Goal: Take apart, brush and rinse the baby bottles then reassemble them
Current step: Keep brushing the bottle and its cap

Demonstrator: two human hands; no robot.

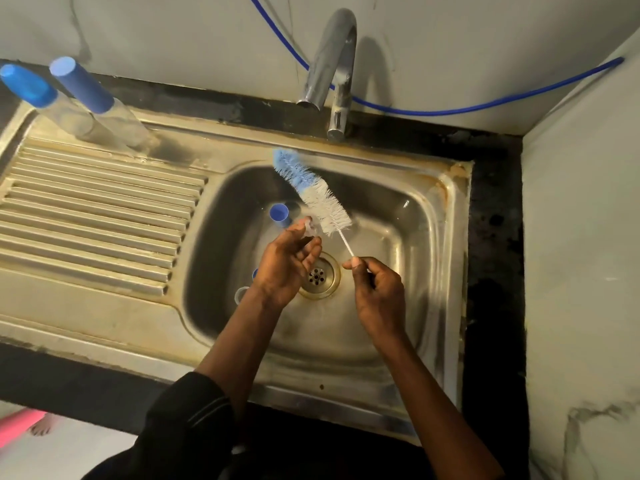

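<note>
Pinching the small clear teat over the sink, the left hand should hold its firmer base, as it is likely soft and slippery, while the right hand pinches the light bottle brush by its thin wire handle.

- clear bit in the left hand, mostly under fingers, no idea what
- brush handle end buried in the right hand
- blue thing behind left wrist, barely showing

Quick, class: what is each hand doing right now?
Left hand: holds a small clear part.
Right hand: pinches the bottle brush by its wire handle.
</note>
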